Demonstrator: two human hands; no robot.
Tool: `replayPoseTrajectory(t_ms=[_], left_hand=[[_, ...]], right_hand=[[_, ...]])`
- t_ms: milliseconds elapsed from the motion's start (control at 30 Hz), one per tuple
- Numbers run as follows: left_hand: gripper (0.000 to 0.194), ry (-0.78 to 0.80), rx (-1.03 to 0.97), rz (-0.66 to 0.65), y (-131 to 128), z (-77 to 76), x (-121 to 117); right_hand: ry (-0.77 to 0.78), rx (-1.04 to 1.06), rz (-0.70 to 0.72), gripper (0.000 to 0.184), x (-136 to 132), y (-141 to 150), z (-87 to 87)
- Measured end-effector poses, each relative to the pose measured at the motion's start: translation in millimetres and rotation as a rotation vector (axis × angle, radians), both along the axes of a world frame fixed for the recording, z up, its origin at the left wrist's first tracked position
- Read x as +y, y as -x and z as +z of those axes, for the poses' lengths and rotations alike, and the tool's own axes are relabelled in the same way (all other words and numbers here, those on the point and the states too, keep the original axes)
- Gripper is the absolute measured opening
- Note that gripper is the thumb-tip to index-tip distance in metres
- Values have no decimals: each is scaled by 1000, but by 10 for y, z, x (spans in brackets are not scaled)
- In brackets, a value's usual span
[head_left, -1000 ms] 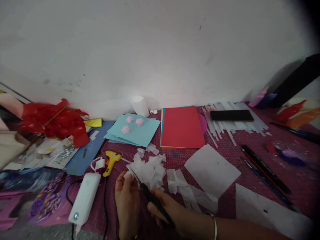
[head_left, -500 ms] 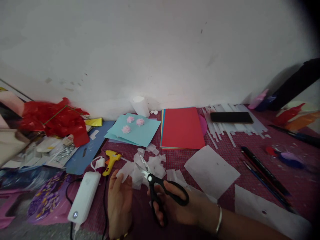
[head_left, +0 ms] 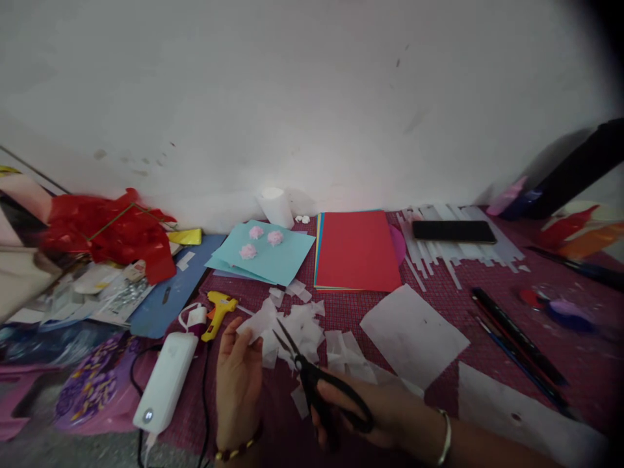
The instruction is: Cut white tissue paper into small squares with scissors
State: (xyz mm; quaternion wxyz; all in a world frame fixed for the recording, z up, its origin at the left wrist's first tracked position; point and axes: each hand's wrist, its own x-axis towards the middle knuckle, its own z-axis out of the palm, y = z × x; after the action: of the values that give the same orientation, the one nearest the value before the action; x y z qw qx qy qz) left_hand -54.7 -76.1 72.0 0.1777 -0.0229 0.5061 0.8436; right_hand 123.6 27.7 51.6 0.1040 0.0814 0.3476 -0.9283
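My right hand (head_left: pixel 348 403) grips a pair of black-handled scissors (head_left: pixel 312 377), its blades parted and pointing up and to the left over the scraps. In my left hand (head_left: pixel 238 361) a small piece of thin white paper (head_left: pixel 252 325) is pinched between thumb and fingers, left of the blades and apart from them. Beneath lies a loose heap of cut white paper pieces (head_left: pixel 297 328). More white paper strips (head_left: pixel 344 351) rest right of the heap. A larger white paper sheet (head_left: pixel 414 331) lies flat beyond them.
A yellow glue gun (head_left: pixel 220 313) and a white power bank (head_left: pixel 166 380) with cables sit to the left. Pink paper flowers (head_left: pixel 248 251) rest on light blue sheets (head_left: pixel 285 263). Behind are a red paper stack (head_left: pixel 358 250) and a phone (head_left: pixel 453 231); pens (head_left: pixel 519 341) lie at right.
The scissors were nearly closed at the paper in my left hand. They have since opened and pulled back to the right. My left hand shifted left, then slightly back right.
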Motion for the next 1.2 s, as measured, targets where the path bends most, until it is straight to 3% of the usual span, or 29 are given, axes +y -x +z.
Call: replayPoseTrajectory(t_ms=[100,267,367,833,1067,1200], left_hand=[[29,5,5,-3,-9,-26,8],[30,54,-11,-10,-102,-92,11],[33,52,-25,-15,-156,-127,10],[32,29,-32,-33,-167,-161,60],[31,35,-19,-25,-196,-150,90],[29,59,-15,-14,-150,-135,85]], right_hand=[[-184,-38,44,52,-47,17,86],[-505,-101,46,24,-83,166,189],[-586,-113,44,17,-114,256,173],[-544,-135,-29,16,-171,300,157],[-463,-124,-105,31,-272,349,-34],[-274,-79,-110,46,-260,344,-171]])
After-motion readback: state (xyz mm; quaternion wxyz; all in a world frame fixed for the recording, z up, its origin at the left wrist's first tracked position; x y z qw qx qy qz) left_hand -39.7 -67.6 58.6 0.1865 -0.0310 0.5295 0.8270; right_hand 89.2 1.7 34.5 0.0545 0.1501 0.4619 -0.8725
